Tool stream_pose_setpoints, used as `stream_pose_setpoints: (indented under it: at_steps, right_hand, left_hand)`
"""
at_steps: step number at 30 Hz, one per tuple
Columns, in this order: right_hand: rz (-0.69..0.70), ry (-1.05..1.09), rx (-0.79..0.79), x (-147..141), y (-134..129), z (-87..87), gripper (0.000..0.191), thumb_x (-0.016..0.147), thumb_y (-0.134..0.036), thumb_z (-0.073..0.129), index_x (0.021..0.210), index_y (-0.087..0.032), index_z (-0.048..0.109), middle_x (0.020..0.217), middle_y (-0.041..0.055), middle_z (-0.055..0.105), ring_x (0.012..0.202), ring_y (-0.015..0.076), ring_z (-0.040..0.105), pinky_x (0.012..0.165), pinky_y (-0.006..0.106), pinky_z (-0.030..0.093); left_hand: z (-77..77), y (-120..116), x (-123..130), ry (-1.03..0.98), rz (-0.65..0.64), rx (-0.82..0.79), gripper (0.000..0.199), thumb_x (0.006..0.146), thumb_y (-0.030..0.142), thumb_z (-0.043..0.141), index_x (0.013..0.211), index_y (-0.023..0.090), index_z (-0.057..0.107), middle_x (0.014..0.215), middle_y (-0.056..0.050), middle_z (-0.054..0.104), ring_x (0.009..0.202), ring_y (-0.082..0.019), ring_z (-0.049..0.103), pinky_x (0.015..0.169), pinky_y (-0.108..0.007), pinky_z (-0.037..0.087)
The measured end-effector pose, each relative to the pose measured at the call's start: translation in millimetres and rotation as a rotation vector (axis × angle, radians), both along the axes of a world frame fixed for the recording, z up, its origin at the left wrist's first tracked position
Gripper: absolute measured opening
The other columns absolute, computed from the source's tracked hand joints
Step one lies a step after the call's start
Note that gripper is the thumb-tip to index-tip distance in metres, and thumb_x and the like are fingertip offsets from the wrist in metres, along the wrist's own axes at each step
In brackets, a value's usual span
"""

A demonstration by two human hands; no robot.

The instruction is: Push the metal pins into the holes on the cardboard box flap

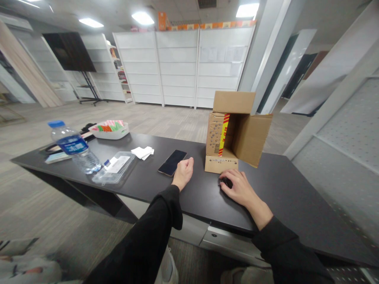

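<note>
My left hand rests on the dark desk as a loose fist, and nothing shows sticking out of it. Just behind it lies a black smartphone, screen up, partly covered by the wrist and knuckles. My right hand is curved over a small black object that looks like a computer mouse, mostly hidden under the palm and fingers. Right behind those fingers stands an open cardboard box, its opening toward me, flaps spread and yellow-red tape along one edge. The lower flap hangs close to the right fingertips.
Left on the desk are crumpled white tissue, a clear plastic case, a blue-capped water bottle and a white tray of colourful packets. A grey partition borders the right side. White shelving stands far back.
</note>
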State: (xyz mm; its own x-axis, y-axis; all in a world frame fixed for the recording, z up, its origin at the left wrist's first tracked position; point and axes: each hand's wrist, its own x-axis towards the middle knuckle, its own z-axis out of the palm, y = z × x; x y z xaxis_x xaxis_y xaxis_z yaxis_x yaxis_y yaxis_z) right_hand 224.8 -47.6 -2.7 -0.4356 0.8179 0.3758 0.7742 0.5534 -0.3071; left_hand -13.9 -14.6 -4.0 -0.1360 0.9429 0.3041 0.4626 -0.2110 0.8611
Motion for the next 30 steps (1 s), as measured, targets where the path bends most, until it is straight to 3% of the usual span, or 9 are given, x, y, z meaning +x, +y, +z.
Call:
stream_pose_setpoints:
  at_steps: [30]
  right_hand:
    - [0.067, -0.019, 0.027, -3.0, -3.6, 3.1, 0.016, 0.083, -0.024, 0.057, 0.096, -0.025, 0.066, 0.108, 0.0038, 0.07, 0.1, 0.0234, 0.059, 0.084, 0.038, 0.035]
  left_hand:
    - [-0.6, -0.2, -0.5, -0.002, 0.001, 0.006, 0.046, 0.09, 0.053, 0.035, 0.059, 0.022, 0.02, 0.057, 0.005, 0.02, 0.056, -0.009, 0.022, 0.055, -0.028, 0.016]
